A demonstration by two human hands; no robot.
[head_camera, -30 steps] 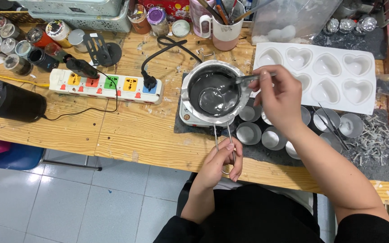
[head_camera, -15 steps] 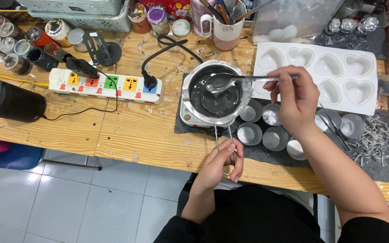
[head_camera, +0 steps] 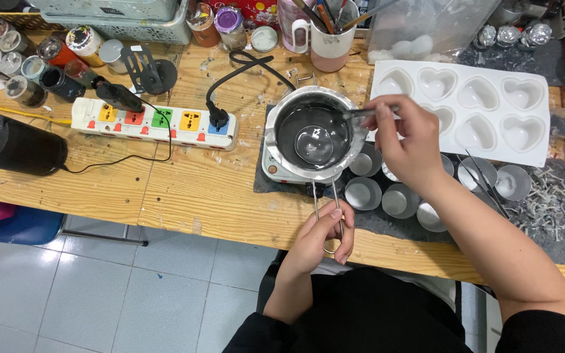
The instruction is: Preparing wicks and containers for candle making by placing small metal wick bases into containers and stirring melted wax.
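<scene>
this looks like a craft workshop, with a wooden table [head_camera: 184, 189], a heart mould tray [head_camera: 531, 153], little tin cups [head_camera: 363, 193] and paint jars [head_camera: 50, 80].

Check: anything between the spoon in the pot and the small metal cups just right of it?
Only the pot's rim stands between. The spoon, held by the right hand, sits in the pot; the metal cups stand open beside it.

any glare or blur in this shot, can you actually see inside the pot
Head view: sharp overall, no motion blur on the right hand or left hand. Even overhead light, soft shadows. Bright glare on the round silver metal melting pot rim and on the metal spoon bowl; the dark liquid reflects light, so its depth cannot be told. The white heart-shaped mould tray is near overexposed. Edges bend slightly, wide-lens distortion.
</scene>
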